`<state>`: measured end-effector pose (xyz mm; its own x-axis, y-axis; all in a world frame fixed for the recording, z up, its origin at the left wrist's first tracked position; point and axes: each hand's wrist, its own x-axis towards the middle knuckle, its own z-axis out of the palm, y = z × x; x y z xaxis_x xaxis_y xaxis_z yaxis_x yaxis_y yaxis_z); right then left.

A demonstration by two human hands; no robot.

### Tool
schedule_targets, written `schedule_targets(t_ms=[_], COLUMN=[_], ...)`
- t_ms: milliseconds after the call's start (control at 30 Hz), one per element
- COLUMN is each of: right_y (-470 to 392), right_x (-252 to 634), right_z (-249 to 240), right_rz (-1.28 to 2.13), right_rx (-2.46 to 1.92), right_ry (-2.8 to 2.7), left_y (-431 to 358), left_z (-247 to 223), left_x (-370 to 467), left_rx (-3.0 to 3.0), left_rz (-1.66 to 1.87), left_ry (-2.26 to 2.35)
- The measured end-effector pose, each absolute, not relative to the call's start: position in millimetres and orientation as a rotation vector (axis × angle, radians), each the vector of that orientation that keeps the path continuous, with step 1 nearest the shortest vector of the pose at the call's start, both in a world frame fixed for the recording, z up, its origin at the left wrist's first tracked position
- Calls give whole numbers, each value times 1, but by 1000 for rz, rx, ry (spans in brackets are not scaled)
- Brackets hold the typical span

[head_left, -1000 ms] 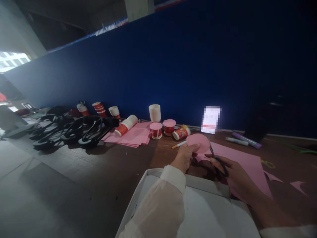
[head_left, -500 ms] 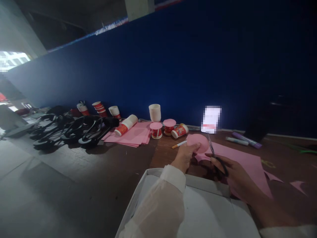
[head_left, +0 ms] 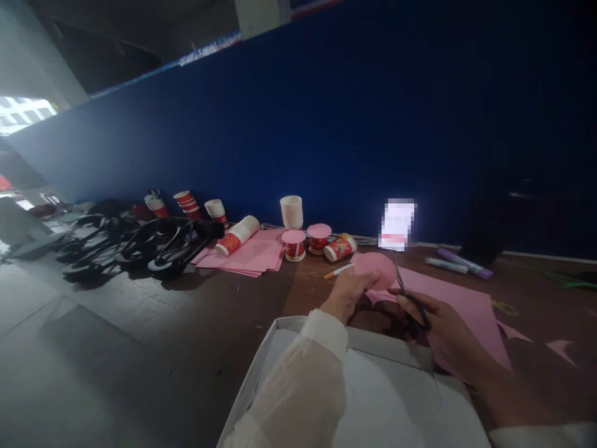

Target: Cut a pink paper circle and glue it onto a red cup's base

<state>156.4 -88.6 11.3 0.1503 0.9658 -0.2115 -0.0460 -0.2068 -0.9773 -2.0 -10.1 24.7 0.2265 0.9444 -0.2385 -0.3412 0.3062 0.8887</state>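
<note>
Between thumb and fingers, my left hand (head_left: 349, 291) pinches a round pink paper disc (head_left: 375, 270). My right hand (head_left: 431, 314) is closed on the handles of black-handled scissors (head_left: 416, 309), whose blades point up beside the disc's right edge. Under both hands lies a large pink sheet (head_left: 466, 311) with a curved cut edge. Pink offcuts (head_left: 562, 350) rest to its right. Two red cups (head_left: 295, 250) topped with pink discs stand left of my left hand, near a red cup lying on its side (head_left: 340, 247).
A white box (head_left: 392, 398) sits in front of me. Further left are stacked pink sheets (head_left: 265, 252), more paper cups (head_left: 186, 204) and black headset-like items (head_left: 172, 252). A lit phone (head_left: 398, 224) leans against the blue partition (head_left: 280, 137); markers (head_left: 464, 262) lie right of it.
The pink disc and my left hand have shifted slightly; the disc is a little further right. The scissors' blades have turned slightly at its edge.
</note>
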Motion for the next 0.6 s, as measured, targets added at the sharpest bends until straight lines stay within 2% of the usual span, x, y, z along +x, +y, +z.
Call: schedule_targets(t_ms=[600], right_y=[-89], right_x=[155], right_z=[14], right_rz=[1249], right_rx=[-1417], right_ry=[-973], left_y=[-7], left_z=[26], left_x=[-4], left_rx=[778], left_rz=[1061], left_ry=[870])
